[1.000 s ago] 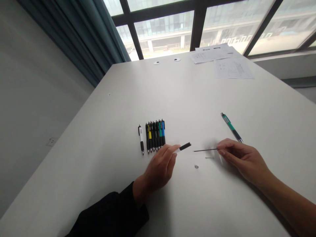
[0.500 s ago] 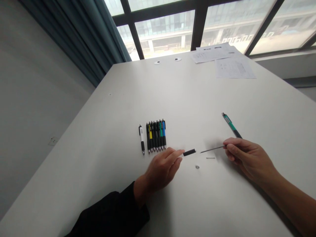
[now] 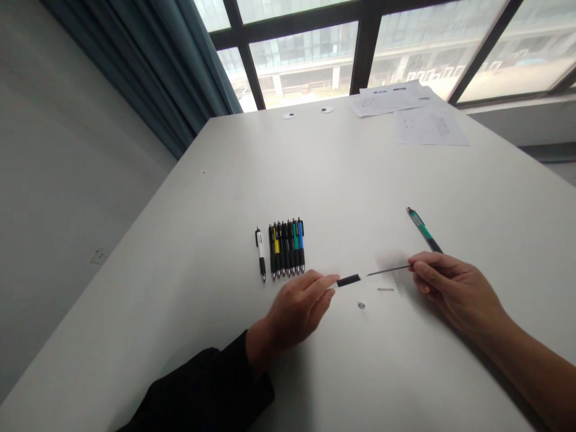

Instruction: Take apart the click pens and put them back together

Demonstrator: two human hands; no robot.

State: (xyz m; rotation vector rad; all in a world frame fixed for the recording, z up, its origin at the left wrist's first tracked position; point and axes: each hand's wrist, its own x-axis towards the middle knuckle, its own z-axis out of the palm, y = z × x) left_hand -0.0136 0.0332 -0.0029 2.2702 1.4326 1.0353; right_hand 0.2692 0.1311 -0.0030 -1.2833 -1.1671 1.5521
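My left hand pinches a pen barrel whose black grip sticks out to the right; its rear part is hidden by my fingers. Opposite it, my right hand holds a thin ink refill between thumb and fingers. The refill's tip points left at the barrel's open end, with a small gap between them. On the table below lie a small spring and a silver pen tip cone. A green and black pen lies just beyond my right hand.
A row of several pens, black, yellow, green and blue, lies left of centre on the white table. A white pen lies beside the row. Papers and two oval fittings are at the far edge by the window.
The view has shifted slightly. The refill tip and the barrel's open end are a little closer together. Both hands keep their hold.
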